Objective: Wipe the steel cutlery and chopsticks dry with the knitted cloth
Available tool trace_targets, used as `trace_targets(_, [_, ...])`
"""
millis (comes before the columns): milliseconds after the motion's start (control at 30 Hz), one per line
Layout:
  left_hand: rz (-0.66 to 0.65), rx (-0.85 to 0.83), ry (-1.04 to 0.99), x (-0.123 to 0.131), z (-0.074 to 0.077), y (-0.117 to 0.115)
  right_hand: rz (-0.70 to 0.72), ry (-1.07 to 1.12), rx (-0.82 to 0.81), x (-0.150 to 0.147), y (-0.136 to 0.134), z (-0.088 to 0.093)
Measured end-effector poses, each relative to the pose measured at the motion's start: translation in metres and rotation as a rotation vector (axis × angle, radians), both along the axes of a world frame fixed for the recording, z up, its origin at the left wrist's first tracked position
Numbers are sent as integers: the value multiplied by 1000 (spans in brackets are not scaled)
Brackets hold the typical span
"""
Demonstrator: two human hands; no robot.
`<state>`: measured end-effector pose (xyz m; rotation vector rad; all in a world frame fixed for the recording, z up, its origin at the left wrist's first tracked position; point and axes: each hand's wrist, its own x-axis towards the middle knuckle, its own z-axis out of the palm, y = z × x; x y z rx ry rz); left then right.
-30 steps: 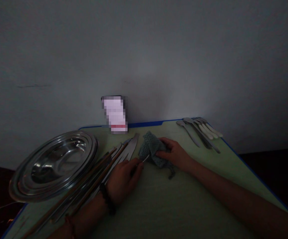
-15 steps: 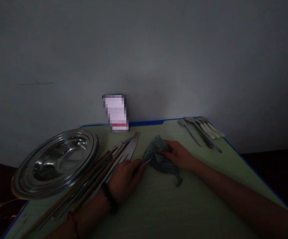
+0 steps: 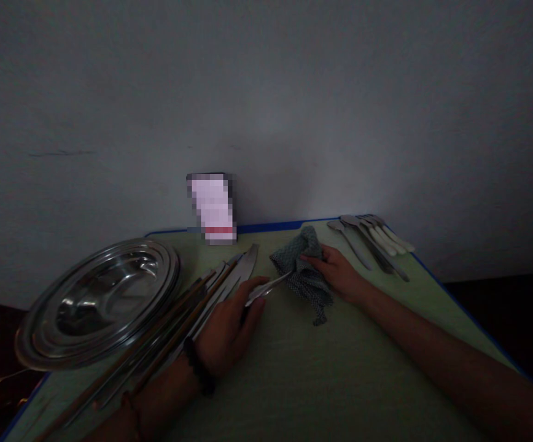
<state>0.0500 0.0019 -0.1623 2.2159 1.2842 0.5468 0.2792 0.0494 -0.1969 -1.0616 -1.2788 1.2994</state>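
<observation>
My left hand [image 3: 236,319], with a dark beaded bracelet at the wrist, is closed on a shiny metal piece of cutlery [image 3: 266,287]. The far end of this piece is hidden in a grey-green checked cloth [image 3: 301,261], so I cannot tell its exact kind. Gripping that cloth from the right is my right hand [image 3: 340,273], its fingers closed on the fabric. A loose corner of the cloth hangs towards me. Under and left of my left arm lie several long utensils and knives [image 3: 243,267], some with brown lengths.
Shiny metal plates [image 3: 31,344] are stacked at the table's left. Several spoons and white-handled cutlery [image 3: 384,239] lie at the back right. A phone [image 3: 213,209] with a blurred screen leans on the wall. The green table [image 3: 322,380] has a blue edge.
My right hand and the cloth have moved slightly up and to the right, away from my left hand. More of the metal cutlery piece now shows between my hands.
</observation>
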Motion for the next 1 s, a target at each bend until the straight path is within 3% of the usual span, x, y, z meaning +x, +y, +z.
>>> trace_targets(567, [12, 123, -88, -2, -7, 2, 42, 138, -110, 2, -1, 1])
trace_targets(1000, [-65, 43, 9, -2, -5, 2, 119, 49, -63, 4, 0, -1])
